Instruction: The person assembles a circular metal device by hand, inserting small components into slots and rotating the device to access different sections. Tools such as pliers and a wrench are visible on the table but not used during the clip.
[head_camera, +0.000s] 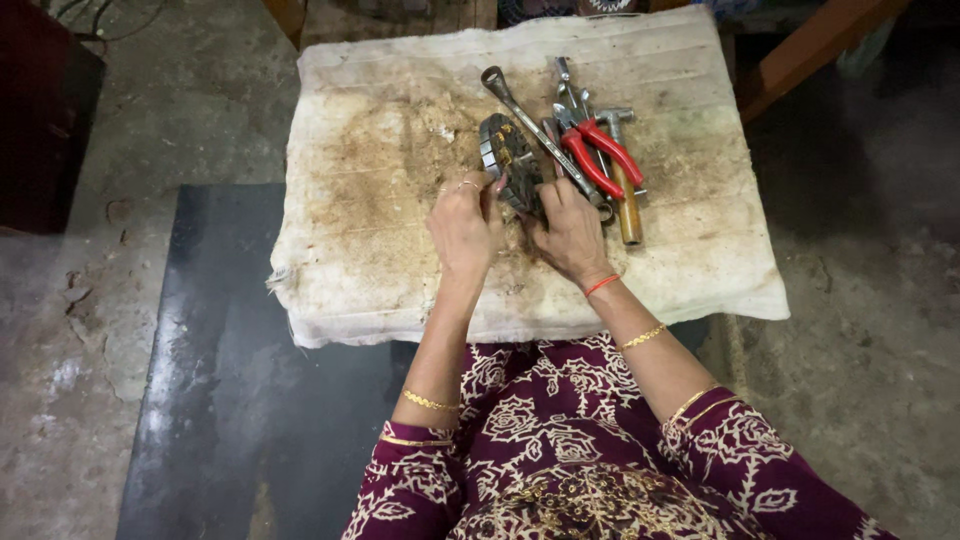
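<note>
Both hands meet at the centre of the frame over a stained white cloth (400, 250) spread on the floor: the left hand (463, 225) and the right hand (570, 232) are each closed on the lower end of a dark, greasy metal part (508, 158), which stands tilted on edge on the cloth just above the knuckles. The left grips its left side, the right its right side, fingers curled tight; what the fingertips are doing underneath is hidden. Just right of the part lies a heap of tools, touching or overlapping one another: a long spanner (530, 125) running diagonally from upper left, red-handled pliers (598, 155) across it, and a hammer (622, 170) with a wooden handle pointing down the frame. The risk I see is slippage: the part looks oily and is balanced on a narrow edge, so a twist or a loosened grip could let it tip over onto the fingers or slide off toward the tools. The right hand works right beside the spanner and pliers, so a jerk sideways could knock knuckles against steel or scatter the heap. The soft, rumpled cloth gives poor support, and any small piece coming loose could be lost in its folds
</note>
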